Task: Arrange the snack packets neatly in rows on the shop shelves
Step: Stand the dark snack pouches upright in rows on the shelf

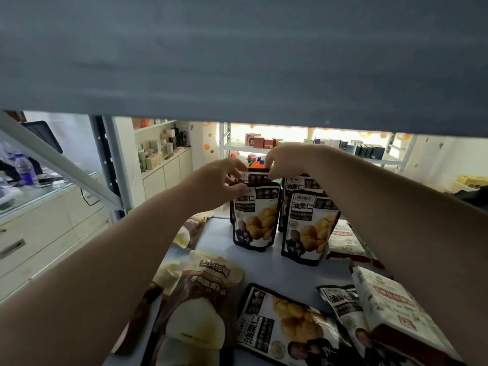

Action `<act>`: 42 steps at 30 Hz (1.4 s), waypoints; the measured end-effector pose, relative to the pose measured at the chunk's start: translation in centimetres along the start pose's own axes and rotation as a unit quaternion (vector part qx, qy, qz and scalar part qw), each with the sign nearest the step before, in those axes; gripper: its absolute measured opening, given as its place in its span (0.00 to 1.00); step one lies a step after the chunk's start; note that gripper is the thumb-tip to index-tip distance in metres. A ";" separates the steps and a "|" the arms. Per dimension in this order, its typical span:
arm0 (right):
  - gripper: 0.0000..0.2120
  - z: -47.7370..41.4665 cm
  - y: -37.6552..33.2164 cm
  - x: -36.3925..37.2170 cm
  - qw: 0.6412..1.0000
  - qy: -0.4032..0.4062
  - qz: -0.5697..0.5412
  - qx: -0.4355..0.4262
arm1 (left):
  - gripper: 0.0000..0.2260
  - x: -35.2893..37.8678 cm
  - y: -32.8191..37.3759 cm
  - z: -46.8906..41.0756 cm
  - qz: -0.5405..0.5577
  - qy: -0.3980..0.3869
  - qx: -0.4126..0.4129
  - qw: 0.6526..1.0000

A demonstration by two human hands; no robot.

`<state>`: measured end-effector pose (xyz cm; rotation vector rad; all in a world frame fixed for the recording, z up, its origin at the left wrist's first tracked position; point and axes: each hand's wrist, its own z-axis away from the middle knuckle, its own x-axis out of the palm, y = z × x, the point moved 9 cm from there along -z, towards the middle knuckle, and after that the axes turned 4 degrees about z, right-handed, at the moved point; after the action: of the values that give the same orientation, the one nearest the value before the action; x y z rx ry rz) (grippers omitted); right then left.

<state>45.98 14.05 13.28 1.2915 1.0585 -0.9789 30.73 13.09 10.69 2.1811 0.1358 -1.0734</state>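
**Chestnut pouches go up in rows at the back of a shop shelf**

Nearest the camera, unsorted stock lies flat on the blue shelf [290, 273]: a brown-and-cream chip bag [200, 307] at left, a black chestnut pouch [285, 326] face up in the middle, and a white-and-red packet [396, 315] overlapping another pouch at right. They appear to be waiting their turn, left within easy reach of the person's forearms, which pass above them.

Farther in, two black chestnut pouches stand upright side by side, the left front pouch [257, 220] and the right front pouch [309, 228], labels facing out so a shopper can read them. Behind each stands at least one more, beginning two files.

At the far end of the reach, both hands meet on the rear pouch [257, 177] in the left file. The left hand [221, 180] pinches near its top left corner, fingers curled close; the right hand [286, 159] pinches its top right corner. Holding both corners likely keeps the soft pouch upright and square while it is set behind its neighbour.

Beyond, other shelves [264, 143] hold boxes and bottles.
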 end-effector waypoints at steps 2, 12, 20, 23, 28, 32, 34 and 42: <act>0.18 0.5 -0.4 -0.3 1.000 0.013 -0.007 0.004 | 0.19 -1.7 -1.3 1.6 0.025 0.027 -0.021 0.999; 0.13 11.4 -12.9 -5.3 0.957 0.238 -0.086 -0.140 | 0.17 -1.8 -3.5 13.1 -0.099 -0.027 -0.069 0.992; 0.41 18.4 -22.3 8.4 0.981 -0.075 -0.069 -0.166 | 0.09 0.0 -4.1 21.9 -0.174 -0.027 -0.099 0.979; 0.29 18.9 -22.8 8.2 0.980 -0.046 -0.104 -0.166 | 0.14 0.7 -4.1 23.0 -0.172 -0.041 -0.095 0.980; 0.24 19.2 -22.3 6.3 0.973 0.059 -0.167 -0.151 | 0.19 1.4 -3.4 23.3 -0.199 -0.062 -0.063 0.976; 0.30 18.4 -21.9 6.9 0.981 0.045 -0.161 -0.103 | 0.20 1.3 -3.5 23.4 -0.217 -0.071 -0.056 0.972; 0.35 18.3 -22.1 7.2 0.983 0.052 -0.152 -0.087 | 0.20 1.3 -3.8 23.4 -0.211 -0.074 -0.057 0.973; 0.25 19.1 -23.1 5.5 0.980 0.148 -0.101 -0.087 | 0.24 1.7 -4.4 23.8 -0.201 -0.062 -0.047 0.977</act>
<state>26.00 -6.03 2.06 1.2253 1.4960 -0.8373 14.44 1.21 -2.89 2.0429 0.5795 -1.3897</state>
